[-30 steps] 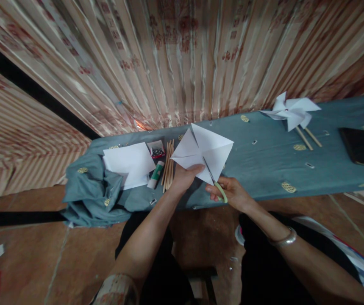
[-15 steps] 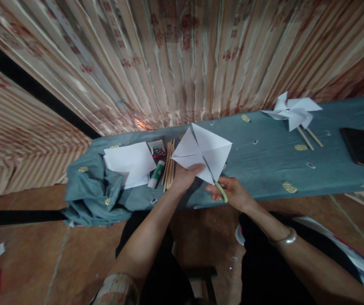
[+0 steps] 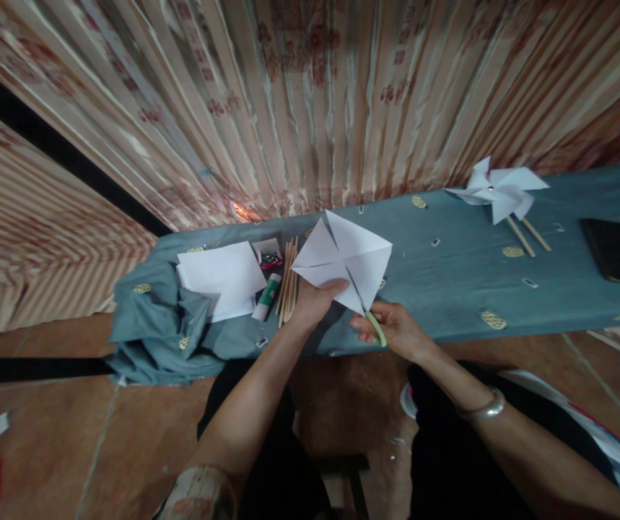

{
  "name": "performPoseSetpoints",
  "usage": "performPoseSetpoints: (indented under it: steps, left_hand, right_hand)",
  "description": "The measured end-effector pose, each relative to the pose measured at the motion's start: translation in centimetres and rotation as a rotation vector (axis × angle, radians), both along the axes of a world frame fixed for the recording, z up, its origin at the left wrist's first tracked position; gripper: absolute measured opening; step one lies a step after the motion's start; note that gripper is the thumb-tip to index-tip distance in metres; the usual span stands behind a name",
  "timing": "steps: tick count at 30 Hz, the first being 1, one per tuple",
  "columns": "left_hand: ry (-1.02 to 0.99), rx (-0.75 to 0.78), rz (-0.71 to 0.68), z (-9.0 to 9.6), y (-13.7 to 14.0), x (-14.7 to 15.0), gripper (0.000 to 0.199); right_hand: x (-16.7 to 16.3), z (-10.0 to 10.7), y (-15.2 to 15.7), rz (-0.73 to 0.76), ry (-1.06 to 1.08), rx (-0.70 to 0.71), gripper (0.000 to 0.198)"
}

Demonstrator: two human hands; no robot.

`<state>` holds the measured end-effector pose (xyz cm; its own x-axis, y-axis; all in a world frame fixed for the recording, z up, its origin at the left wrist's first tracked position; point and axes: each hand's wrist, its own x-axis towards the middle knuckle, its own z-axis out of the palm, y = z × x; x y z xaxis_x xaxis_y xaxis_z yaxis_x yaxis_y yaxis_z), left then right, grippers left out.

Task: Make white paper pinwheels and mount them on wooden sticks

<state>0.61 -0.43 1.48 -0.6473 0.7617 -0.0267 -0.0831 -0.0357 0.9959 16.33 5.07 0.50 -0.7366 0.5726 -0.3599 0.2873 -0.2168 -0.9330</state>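
A square sheet of white paper [image 3: 361, 249], with slits running in from its corners, is held over the bench. My left hand [image 3: 316, 300] grips its near left edge, thumb on top and the other fingers hidden beneath. In my right hand [image 3: 393, 326] are scissors [image 3: 377, 329] with light green handles; their blades lie along the paper's near corner and point towards its middle. Close to my left hand lie a bundle of thin wooden sticks [image 3: 288, 282], a green and white glue stick [image 3: 267, 296] and a small box of metal pins [image 3: 269, 254].
A stack of white paper [image 3: 223, 278] lies on the left of the cloth-covered bench [image 3: 439, 289]. To the right are white paper pinwheels [image 3: 499, 189] on sticks and a black phone [image 3: 618, 249]. A patterned curtain [image 3: 315, 108] hangs behind.
The right side of the paper has shifted slightly to the left. Both hands and the scissors stay almost where they were.
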Motion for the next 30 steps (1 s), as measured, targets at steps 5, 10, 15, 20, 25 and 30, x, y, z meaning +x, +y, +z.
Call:
performPoseSetpoints:
  steps: [5,10,15,20,25,30]
  left_hand:
    - [0.030,0.056,0.020,-0.8,0.3,-0.9,0.046]
    - [-0.056,0.082,0.049,-1.4,0.5,-2.1,0.044]
    - [-0.129,0.063,0.097,-1.3,0.6,-2.8,0.040]
    - [-0.176,0.076,0.094,-1.1,0.5,-3.0,0.050]
    - [-0.133,0.046,0.015,-1.4,0.3,-2.7,0.046]
    - [-0.075,-0.040,-0.011,-1.4,-0.1,-1.7,0.040]
  right_hand:
    - [0.5,-0.7,0.0,0.025,-0.008,-0.019,0.048]
    - [1.4,0.1,0.8,0.148,-0.020,0.001,0.048]
    - [2.7,1.7,2.5,0.250,-0.135,-0.016,0.052]
    - [4.5,2.2,5.0,0.271,-0.181,0.022,0.054]
    - [5.2,2.0,6.8,-0.058,-0.098,0.157,0.057]
    - [4.8,1.9,8.2,-0.332,-0.010,0.247,0.058]
